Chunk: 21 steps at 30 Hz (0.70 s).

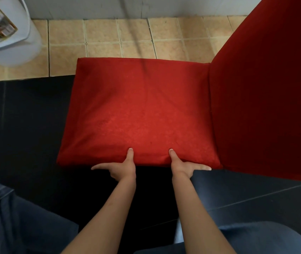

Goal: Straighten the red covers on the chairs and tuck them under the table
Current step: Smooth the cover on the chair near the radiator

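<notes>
A chair in a red cover (138,110) fills the middle of the head view, its seat facing me and its tall backrest (267,92) rising at the right. My left hand (122,167) grips the seat's near edge: thumb on top, index finger pointing left along the edge, other fingers hidden beneath. My right hand (184,165) grips the same edge further right, thumb on top of the cloth, fingers running right under the rim. The cover lies smooth over the seat with faint creases. No table is in view.
A white bucket (8,33) with a printed label stands at the top left on beige floor tiles (109,39). Dark floor tiles (27,125) lie under the chair's near half. My knees in blue jeans (14,220) frame the bottom.
</notes>
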Motion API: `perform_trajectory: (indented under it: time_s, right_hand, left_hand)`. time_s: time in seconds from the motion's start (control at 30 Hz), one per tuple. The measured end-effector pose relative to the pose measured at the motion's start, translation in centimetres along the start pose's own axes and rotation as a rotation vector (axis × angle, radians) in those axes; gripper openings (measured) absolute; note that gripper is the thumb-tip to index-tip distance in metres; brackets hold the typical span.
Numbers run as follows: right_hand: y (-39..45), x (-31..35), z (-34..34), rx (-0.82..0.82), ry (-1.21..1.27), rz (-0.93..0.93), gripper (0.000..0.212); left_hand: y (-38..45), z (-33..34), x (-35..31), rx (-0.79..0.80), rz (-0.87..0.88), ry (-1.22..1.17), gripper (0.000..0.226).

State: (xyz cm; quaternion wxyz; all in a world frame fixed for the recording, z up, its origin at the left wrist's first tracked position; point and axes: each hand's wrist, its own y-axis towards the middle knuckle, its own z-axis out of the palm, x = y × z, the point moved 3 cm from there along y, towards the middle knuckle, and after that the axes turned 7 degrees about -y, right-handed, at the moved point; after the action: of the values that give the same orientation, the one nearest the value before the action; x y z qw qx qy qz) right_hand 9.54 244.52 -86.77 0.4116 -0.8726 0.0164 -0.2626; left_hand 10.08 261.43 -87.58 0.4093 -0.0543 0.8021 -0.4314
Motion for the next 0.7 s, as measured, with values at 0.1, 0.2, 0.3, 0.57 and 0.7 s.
perform_trajectory:
  time_s: [0.1, 0.2, 0.3, 0.57, 0.7]
  right_hand:
    - [0.4, -0.1, 0.3, 0.006, 0.054, 0.020, 0.148]
    - [0.7, -0.2, 0.5, 0.003, 0.123, 0.055, 0.147]
    - [0.9, -0.4, 0.6, 0.003, 0.192, 0.086, 0.145]
    - [0.9, -0.7, 1.2, -0.022, 0.347, 0.038, 0.140]
    - [0.6, -0.7, 1.4, -0.008, 0.482, 0.057, 0.137]
  left_hand:
    - [0.3, 0.0, -0.1, 0.010, -0.053, -0.029, 0.139]
    - [0.7, 0.0, 0.1, 0.029, -0.061, -0.063, 0.139]
    - [0.8, 0.1, 0.4, 0.054, -0.076, -0.113, 0.139]
    - [1.1, 0.5, 0.5, 0.093, -0.069, -0.197, 0.132]
    - [1.3, 0.4, 0.5, 0.096, -0.070, -0.207, 0.131]
